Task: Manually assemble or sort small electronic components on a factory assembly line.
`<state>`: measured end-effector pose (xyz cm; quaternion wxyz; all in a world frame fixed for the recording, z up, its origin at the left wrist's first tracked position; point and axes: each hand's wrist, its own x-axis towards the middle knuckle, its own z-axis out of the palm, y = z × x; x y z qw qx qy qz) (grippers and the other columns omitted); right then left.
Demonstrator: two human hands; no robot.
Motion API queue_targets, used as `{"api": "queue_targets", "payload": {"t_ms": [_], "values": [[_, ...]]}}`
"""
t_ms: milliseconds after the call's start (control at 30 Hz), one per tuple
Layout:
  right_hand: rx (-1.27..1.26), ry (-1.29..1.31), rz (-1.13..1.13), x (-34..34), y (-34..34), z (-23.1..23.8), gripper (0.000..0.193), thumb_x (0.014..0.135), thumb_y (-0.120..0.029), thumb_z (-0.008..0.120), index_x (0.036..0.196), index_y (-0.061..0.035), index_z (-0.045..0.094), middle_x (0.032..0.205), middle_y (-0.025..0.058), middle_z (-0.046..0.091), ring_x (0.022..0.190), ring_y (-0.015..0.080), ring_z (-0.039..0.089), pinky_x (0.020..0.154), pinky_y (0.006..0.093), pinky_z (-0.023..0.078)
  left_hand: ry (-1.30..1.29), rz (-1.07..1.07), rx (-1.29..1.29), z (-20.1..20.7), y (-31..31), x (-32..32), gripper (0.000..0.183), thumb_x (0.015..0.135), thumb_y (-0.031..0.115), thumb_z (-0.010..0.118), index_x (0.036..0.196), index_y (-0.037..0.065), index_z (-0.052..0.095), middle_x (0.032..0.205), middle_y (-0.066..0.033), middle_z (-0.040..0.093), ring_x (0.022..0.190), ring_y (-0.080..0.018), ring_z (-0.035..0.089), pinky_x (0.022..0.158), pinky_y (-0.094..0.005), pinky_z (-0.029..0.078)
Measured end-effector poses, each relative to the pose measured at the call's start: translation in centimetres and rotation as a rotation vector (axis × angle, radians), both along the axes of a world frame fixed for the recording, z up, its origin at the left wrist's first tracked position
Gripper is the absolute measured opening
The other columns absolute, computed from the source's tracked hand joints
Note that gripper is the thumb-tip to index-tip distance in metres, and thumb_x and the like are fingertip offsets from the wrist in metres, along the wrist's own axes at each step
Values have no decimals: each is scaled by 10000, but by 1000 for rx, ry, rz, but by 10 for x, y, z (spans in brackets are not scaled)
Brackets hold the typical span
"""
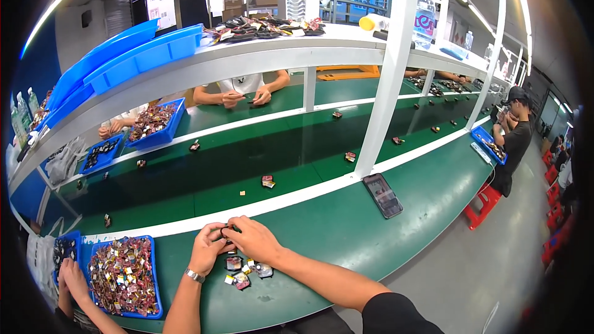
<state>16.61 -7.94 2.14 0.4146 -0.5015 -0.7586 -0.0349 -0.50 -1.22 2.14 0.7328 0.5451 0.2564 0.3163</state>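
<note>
- Head view: the left hand (207, 248) and the right hand (253, 239) meet over the near edge of the green bench (334, 229), and both pinch one small dark part (228, 232) between their fingertips; each grip is closed on it.
- The part is held just above the bench, over a little cluster of loose parts (244, 271) lying right below the hands.
- A blue tray (155, 284), heaped with small red and gold pieces, sits to the left; a co-worker's hand (74, 278) rests beside it.
- A dark phone (382, 195) lies flat further right, near a white post (387, 68).
- To do this fitting work well, I judge the part should stay low over the bench, the fingertips square on its edges, with pressure light so that nothing slips into the cluster below.
- The conveyor belt (247, 154) beyond carries scattered finished pieces, well apart from the hands.
</note>
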Motion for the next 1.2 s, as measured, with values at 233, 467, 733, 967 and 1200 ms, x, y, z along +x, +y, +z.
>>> {"api": "queue_targets", "payload": {"t_ms": [233,467,733,967,1200], "values": [[80,15,53,1,5,-3,223,693,-50,660,870,-44,524,975,95,524,919,271,542,767,373,484,61,18,62,-2,-2,3,352,884,-138,459,1221,-33,453,1191,-165,570,1046,-229,632,900,-350,579],[23,16,126,9,8,-6,186,719,-62,662,857,-51,538,927,81,524,877,269,530,751,377,481,65,12,65,-6,1,0,366,875,-135,486,1223,-27,458,1173,-159,578,1035,-212,632,886,-341,582],[-11,165,77,9,2,5,85,763,-104,695,827,-60,661,1046,71,559,1025,272,528,862,380,470,26,-46,110,-2,1,-4,410,852,-115,566,1234,-23,449,1194,-172,575,1002,-217,650,891,-341,570],[-10,168,101,9,4,3,98,768,-113,688,815,-32,660,1118,89,564,1094,285,516,908,388,457,11,-40,59,-5,3,-3,404,874,-79,588,1247,-31,441,1262,-196,552,1046,-239,644,898,-343,566],[-64,177,135,10,4,4,101,780,-109,678,830,-25,655,1116,85,566,1097,280,510,915,390,456,12,-82,97,-8,3,-5,369,903,-71,550,1253,-32,439,1258,-188,552,1054,-237,638,896,-356,574]]}}
